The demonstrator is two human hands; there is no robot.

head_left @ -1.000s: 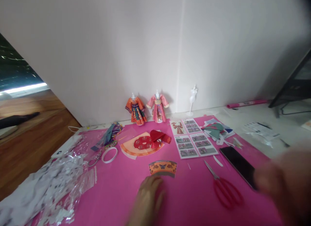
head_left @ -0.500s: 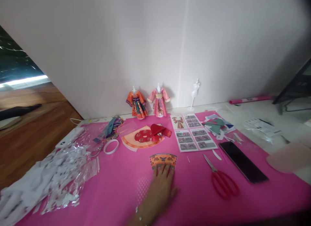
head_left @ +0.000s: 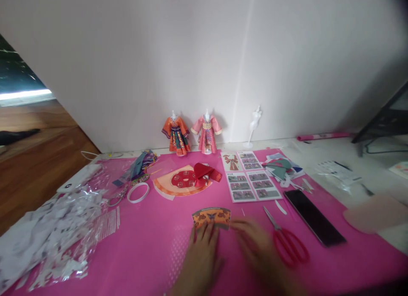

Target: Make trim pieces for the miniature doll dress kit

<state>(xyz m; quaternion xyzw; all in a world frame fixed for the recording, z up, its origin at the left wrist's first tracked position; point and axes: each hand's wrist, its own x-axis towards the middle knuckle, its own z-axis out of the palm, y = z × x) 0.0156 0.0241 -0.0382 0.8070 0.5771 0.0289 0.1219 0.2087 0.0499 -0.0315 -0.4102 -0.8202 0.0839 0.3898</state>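
Note:
A fan-shaped orange paper piece with a butterfly and dark patterns lies on the pink mat, its narrower side toward me. My left hand rests palm down on its near edge, fingers stretched out and slightly spread. At the piece's right end is my right hand, its fingertips close to the corner; motion blur hides whether they touch or pinch it. Red-handled scissors lie spread just right of that hand. Behind the paper piece lies a larger peach fan-shaped piece with red parts on top.
Two small dressed mannequins and a bare white one stand by the wall. An instruction sheet, a black phone and scraps lie rightward. On the left are a tape roll and clear plastic bags.
My right hand has come in from the right to the paper piece's right end. My left hand stays on its near edge. The view has shifted slightly.

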